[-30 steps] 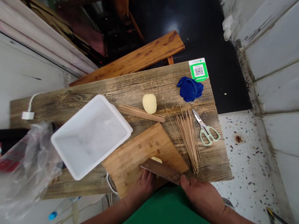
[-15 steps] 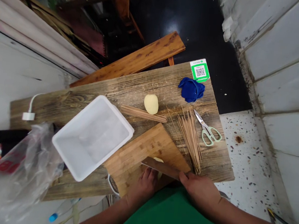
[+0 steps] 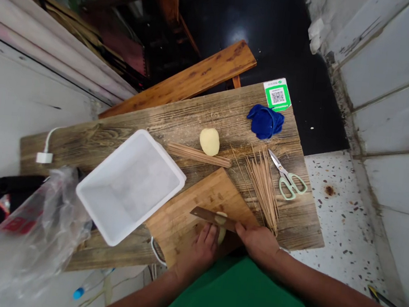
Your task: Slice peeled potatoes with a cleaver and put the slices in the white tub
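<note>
My right hand (image 3: 259, 243) is closed round the handle of a kitchen knife (image 3: 207, 215), whose wide blade points left over the wooden cutting board (image 3: 200, 196). Beneath the blade lies a peeled potato (image 3: 221, 235), pale yellow and partly covered by the knife and my fingers. My left hand (image 3: 203, 245) holds this potato against the board, fingertips close to the blade. Another peeled potato (image 3: 209, 141), whole, rests beyond the board against a bundle of thin wooden skewers (image 3: 197, 154).
A white plastic tub (image 3: 129, 185) stands left of the board. More skewers (image 3: 264, 188) and green-handled scissors (image 3: 287, 177) lie to the right. A blue cloth (image 3: 265, 122) and a QR-code card (image 3: 277, 95) are at the far right corner. A clear plastic bag (image 3: 49, 220) hangs at left.
The knife and my right hand have shifted slightly left and up over the potato, and more of the potato shows around the blade. The whole view has moved a little.
</note>
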Demonstrator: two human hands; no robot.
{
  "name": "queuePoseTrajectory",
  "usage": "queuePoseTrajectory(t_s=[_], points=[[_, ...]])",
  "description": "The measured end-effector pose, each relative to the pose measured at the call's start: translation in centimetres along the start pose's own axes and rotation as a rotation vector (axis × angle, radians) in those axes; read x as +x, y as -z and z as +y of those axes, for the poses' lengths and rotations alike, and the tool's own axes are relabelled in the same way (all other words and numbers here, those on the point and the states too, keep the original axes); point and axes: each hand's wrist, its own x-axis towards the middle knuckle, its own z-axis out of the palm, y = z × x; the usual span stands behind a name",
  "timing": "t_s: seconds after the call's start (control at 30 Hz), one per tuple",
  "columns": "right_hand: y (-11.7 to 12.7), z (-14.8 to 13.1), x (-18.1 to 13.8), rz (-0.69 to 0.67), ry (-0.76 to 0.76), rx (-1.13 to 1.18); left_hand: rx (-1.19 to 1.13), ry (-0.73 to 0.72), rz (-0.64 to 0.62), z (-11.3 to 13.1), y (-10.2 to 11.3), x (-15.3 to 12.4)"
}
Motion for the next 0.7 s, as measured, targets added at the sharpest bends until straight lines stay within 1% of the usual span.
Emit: queuePoseTrajectory(t_s=[0.07,0.13,0.23,0.33,0.4,0.57,0.7], points=[[0.0,0.0,0.2,0.000,0.000,0.003,0.014,0.003,0.007,-0.1,0.2,0.1],[0.3,-0.1,-0.4,0.014,0.014,0.002,0.002,0.008,0.008,0.0,0.4,0.3],[1.0,-0.2,-2.4,0.015,0.015,-0.021,-0.059,0.026,-0.025,0.3,0.6,0.4],[1.5,-0.3,-4.4,-0.029,-0.021,-0.039,-0.109,0.075,-0.047,0.8,0.4,0.2],[1.5,-0.2,-5.2,-0.038,-0.032,-0.035,-0.123,0.096,-0.040,1.2,0.2,0.0],[1.3,0.0,-5.4,-0.052,-0.036,-0.037,-0.082,0.115,-0.005,1.4,0.4,0.0],[1.6,0.0,-5.1,-0.095,-0.033,-0.031,-0.017,0.057,0.058,1.1,0.6,0.1]])
